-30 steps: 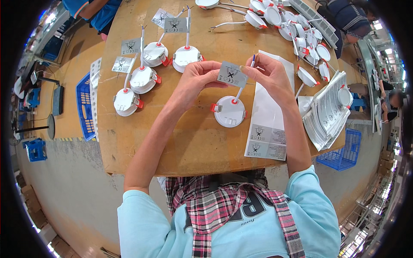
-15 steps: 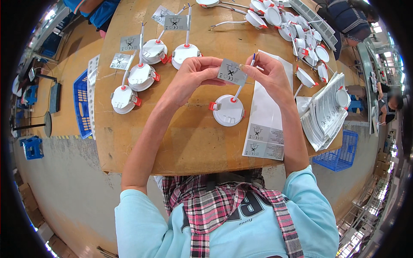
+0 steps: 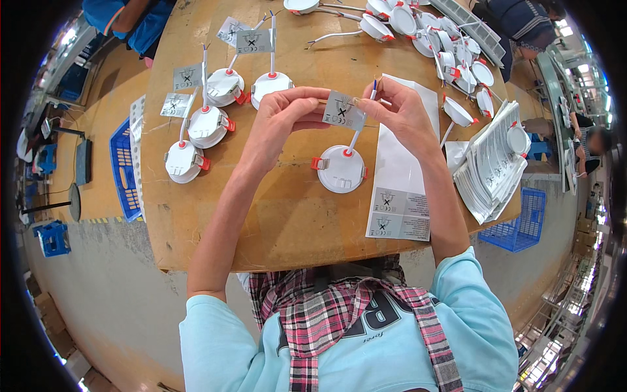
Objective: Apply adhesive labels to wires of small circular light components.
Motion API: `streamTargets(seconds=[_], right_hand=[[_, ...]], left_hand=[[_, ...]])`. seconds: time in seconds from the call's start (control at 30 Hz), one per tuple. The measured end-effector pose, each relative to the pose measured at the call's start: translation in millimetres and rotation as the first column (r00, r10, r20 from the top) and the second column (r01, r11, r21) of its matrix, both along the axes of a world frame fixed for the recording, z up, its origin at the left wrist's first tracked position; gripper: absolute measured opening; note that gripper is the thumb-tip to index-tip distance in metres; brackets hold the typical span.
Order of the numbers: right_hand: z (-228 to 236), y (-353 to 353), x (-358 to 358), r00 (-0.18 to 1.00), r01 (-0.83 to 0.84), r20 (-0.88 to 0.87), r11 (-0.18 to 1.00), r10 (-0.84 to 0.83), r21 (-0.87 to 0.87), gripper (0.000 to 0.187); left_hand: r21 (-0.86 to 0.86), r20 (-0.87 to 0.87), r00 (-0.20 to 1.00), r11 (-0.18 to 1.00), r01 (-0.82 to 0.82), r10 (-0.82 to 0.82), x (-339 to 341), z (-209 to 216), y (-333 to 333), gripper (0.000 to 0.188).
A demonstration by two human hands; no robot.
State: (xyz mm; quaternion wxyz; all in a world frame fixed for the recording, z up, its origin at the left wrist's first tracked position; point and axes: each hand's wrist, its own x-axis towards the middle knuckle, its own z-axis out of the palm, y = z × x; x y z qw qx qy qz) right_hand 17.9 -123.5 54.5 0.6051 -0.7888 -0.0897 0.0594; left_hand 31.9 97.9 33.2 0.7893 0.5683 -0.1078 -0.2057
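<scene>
A round white downlight (image 3: 340, 171) with red-tipped spring clips lies on the table in front of me, its white cable rising toward my hands. A silver printed label (image 3: 344, 112) sticks out like a flag at the cable's upper part. My left hand (image 3: 287, 117) is closed on the label's left edge, thumb in front and fingers behind. With thumb and fingertips, my right hand (image 3: 400, 111) pinches the label's right side at the cable. Under my right forearm is a white label sheet (image 3: 400, 166) with a few silver labels left at its near end.
Several downlights with flag labels (image 3: 208, 126) stand at the left. Unlabelled downlights (image 3: 450, 62) are heaped at the far right. A stack of label sheets (image 3: 490, 166) lies right, with a downlight on top. Blue baskets (image 3: 520, 222) flank the wooden table (image 3: 274, 225). Other people are beyond it.
Everything on the table appears shifted slightly left in view. Both hands keep their hold on the label, which has turned slightly; the downlight stays beneath them.
</scene>
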Motion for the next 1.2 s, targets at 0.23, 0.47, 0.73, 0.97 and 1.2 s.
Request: streamTargets(seconds=[0.23,0.47,0.73,0.97,1.2], right_hand=[[2.4,2.6,-1.0,1.0,-0.002,-0.022,1.0,0.002,-0.008,0.016],[-1.5,3.8,-2.9,0.997,-0.044,-0.061,0.999,0.043,-0.018,0.017],[-6.4,8.4,-4.9,0.986,-0.066,-0.144,0.986,0.089,0.155,0.025],[-5.6,11.3,-8.7,0.989,-0.017,-0.144,0.99,0.037,0.142,0.032],[-2.4,13.6,-9.2,0.994,-0.005,-0.11,0.993,0.018,0.117,0.031]], left_hand=[[0.208,0.104,0.985,0.965,-0.16,0.141,-9.1,6.0,-12.1,0.023],[0.19,0.144,0.969,0.955,-0.227,0.201,-11.8,1.6,-17.4,0.018],[0.229,0.155,0.949,0.924,-0.306,0.276,-14.9,0.9,-20.0,0.018],[0.184,0.167,0.925,0.911,-0.37,0.342,-18.7,-4.2,-23.1,0.02],[0.185,0.139,0.923,0.906,-0.38,0.359,-18.9,-10.3,-22.4,0.018]])
